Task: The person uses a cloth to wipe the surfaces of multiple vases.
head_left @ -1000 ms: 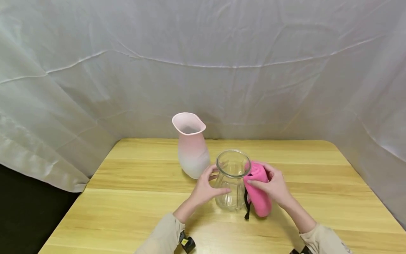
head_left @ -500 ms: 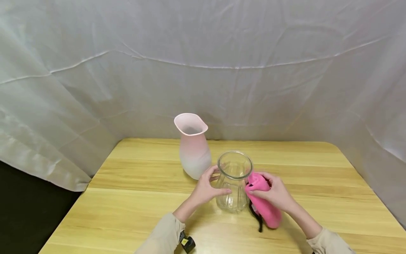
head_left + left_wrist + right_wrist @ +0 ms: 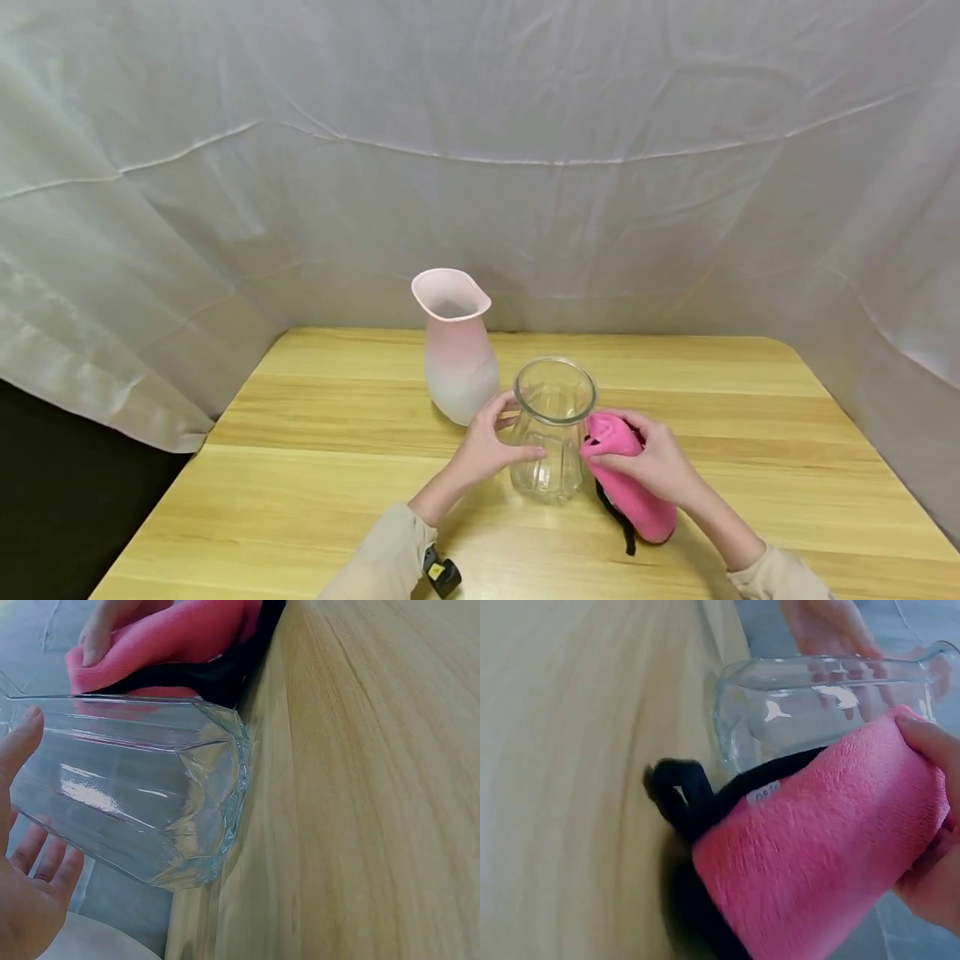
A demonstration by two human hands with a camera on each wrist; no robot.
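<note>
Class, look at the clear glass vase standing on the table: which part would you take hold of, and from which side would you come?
Probably the ribbed body of the clear glass vase, below its flared rim, coming from its open left side as the left hand does; the pink cloth in the right hand crowds the right.

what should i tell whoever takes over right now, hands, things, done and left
Left hand: fingers curled round the left side of the clear glass vase, steadying it upright on the wooden table.
Right hand: grips a rolled pink cloth with black trim, pressed against the vase's right side low down, its lower end near the table.
Pink and white vase: upright behind, to the left, untouched.
Done: cannot tell how much of the glass has been wiped; no dirt or streaks can be made out.
Left, likely: work the cloth round the remaining sides of the glass vase, perhaps the rim; the pink vase may follow.
</note>
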